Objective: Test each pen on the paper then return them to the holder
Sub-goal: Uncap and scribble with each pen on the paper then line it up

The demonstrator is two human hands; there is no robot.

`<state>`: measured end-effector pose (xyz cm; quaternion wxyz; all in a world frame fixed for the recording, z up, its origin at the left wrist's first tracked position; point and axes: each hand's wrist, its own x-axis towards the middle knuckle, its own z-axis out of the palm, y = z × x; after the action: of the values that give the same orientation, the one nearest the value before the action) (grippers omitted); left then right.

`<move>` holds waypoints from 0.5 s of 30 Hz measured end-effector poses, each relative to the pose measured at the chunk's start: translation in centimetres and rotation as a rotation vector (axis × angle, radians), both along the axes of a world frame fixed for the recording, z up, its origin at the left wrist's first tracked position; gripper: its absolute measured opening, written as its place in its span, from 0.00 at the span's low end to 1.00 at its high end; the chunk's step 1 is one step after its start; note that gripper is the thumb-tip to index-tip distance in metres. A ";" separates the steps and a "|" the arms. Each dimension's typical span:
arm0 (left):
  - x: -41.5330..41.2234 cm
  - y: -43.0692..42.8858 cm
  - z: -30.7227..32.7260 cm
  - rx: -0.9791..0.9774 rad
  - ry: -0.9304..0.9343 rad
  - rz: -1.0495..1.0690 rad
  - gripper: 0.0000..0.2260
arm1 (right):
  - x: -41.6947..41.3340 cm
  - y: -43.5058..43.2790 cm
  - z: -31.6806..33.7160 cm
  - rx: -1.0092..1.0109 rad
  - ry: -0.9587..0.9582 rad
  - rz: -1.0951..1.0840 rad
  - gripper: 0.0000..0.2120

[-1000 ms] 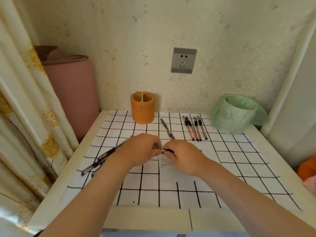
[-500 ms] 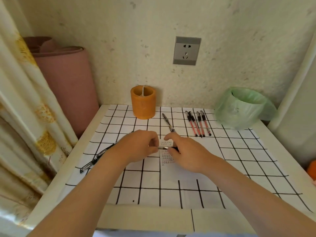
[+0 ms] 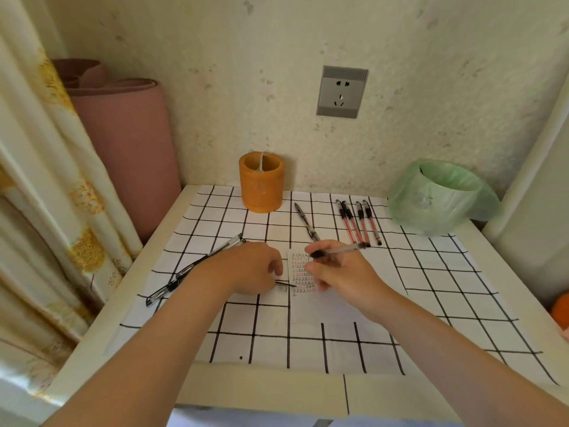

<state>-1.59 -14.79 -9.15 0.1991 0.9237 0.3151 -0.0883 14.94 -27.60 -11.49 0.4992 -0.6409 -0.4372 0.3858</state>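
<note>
PEN OVER PAPER: The clear pen (image 3: 338, 250) lay in my right hand (image 3: 345, 275), that grip pinched on its dark collar. The barrel ran nearly level over the far edge of the paper (image 3: 303, 274), nib end to the left, tail to the right. At the paper's left edge my left hand (image 3: 252, 269) was curled on a small dark piece, by my reckoning the cap (image 3: 287, 284), its clip poking toward the sheet. The nib sat above the written rows, not on them. I judged the right hand, the nearer one, would have to tip the point down onto the paper's bare near part. Beyond the paper lay one black pen (image 3: 304, 221); four red pens (image 3: 357, 221) lay to the far right and the orange holder (image 3: 261, 181) stood to the far left. More black pens (image 3: 197, 265) lay left of the paper on the worktop (image 3: 261, 392).
</note>
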 end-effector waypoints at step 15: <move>0.8 -0.7 -1.9 -0.016 0.039 -0.093 0.40 | -0.4 -0.1 -2.4 -0.012 -0.192 0.072 0.07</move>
<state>-0.83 -15.50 -11.09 0.1961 0.9339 0.2747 -0.1182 14.58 -27.66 -13.84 0.4368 -0.6619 -0.5035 0.3429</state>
